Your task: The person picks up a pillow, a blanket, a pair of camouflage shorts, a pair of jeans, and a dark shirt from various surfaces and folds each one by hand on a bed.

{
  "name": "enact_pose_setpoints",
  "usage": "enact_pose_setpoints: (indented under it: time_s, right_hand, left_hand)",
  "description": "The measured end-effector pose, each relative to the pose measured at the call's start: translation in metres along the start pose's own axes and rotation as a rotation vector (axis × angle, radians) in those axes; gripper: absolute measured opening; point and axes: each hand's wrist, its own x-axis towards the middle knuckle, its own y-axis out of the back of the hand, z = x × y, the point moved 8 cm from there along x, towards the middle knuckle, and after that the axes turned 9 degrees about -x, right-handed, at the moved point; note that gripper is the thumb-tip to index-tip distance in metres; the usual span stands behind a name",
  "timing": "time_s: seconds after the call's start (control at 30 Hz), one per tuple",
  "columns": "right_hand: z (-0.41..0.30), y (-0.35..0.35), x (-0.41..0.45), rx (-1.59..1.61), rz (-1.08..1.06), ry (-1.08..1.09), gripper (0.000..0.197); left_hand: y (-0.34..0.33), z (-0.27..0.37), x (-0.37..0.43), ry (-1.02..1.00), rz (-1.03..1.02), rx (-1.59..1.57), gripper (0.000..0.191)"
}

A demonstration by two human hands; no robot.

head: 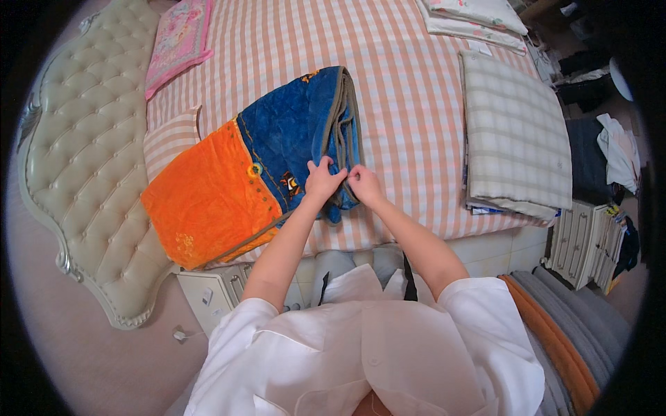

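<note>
A folded plush blanket (286,135), orange on one part and dark blue on the other with grey-brown edging, lies on a bed with a pink-and-white checked sheet (416,119). My left hand (324,181) rests on the blue part beside the layered edges, thumb and fingers at the edging. Close to its right, my right hand (364,183) has its fingers curled and pinches the blanket's right edge. The two hands nearly touch. The blanket's orange end reaches over the near side of the bed at the left.
A tufted headboard (93,156) stands at the left, near a pink floral pillow (179,41). Folded pale checked bedding (515,135) lies on the bed's right, with floral bedding (478,18) beyond. A white nightstand (208,294) stands at the near left; folded textiles (567,322) lie lower right.
</note>
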Motion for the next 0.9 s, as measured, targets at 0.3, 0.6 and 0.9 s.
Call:
enact_pose_setpoints:
  time_s: [0.3, 0.6, 0.9]
  right_hand:
    - [0.072, 0.06, -0.024, 0.115, 0.124, -0.111, 0.013]
    - [0.183, 0.041, -0.009, 0.354, -0.123, -0.501, 0.053]
    - [0.156, -0.028, 0.087, 0.314, -0.255, -0.42, 0.088]
  left_hand:
    - [-0.057, 0.09, -0.023, -0.426, -0.343, -0.073, 0.071]
    - [-0.125, -0.058, -0.021, -0.112, -0.164, -0.001, 0.051]
    - [-0.206, -0.025, -0.105, 0.119, -1.083, -0.85, 0.031]
